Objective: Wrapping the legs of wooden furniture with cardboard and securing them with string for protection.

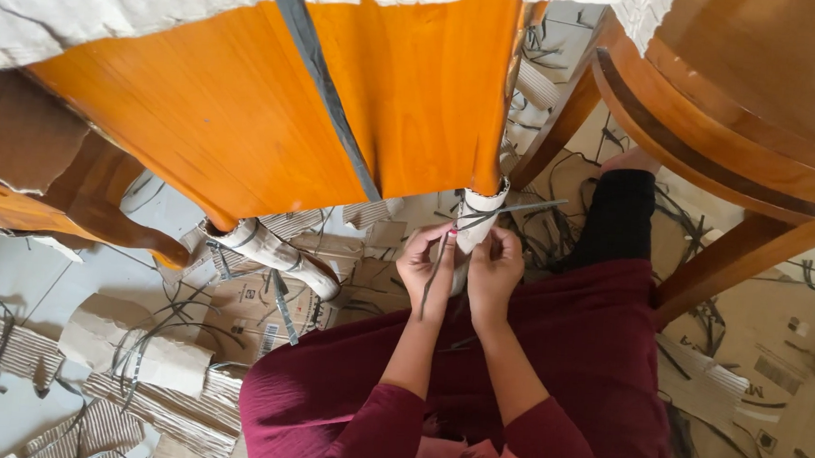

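Note:
An orange wooden chair seat (246,109) hangs in front of me, crossed by a grey plastic strap (322,85). One chair leg (479,214) is wrapped in white corrugated cardboard and bound with thin grey strapping. My left hand (427,263) and my right hand (496,266) meet at that leg. The left hand pinches a loose end of the grey strap (435,272) that hangs down. The right hand's fingers grip the strap against the cardboard wrap. Another strap end (520,208) sticks out to the right of the leg.
A second wrapped leg (276,255) points down-left. Torn cardboard pieces (149,364) and cut grey straps litter the floor. A brown wooden chair (739,116) stands at the right. My maroon skirt (587,359) covers my lap.

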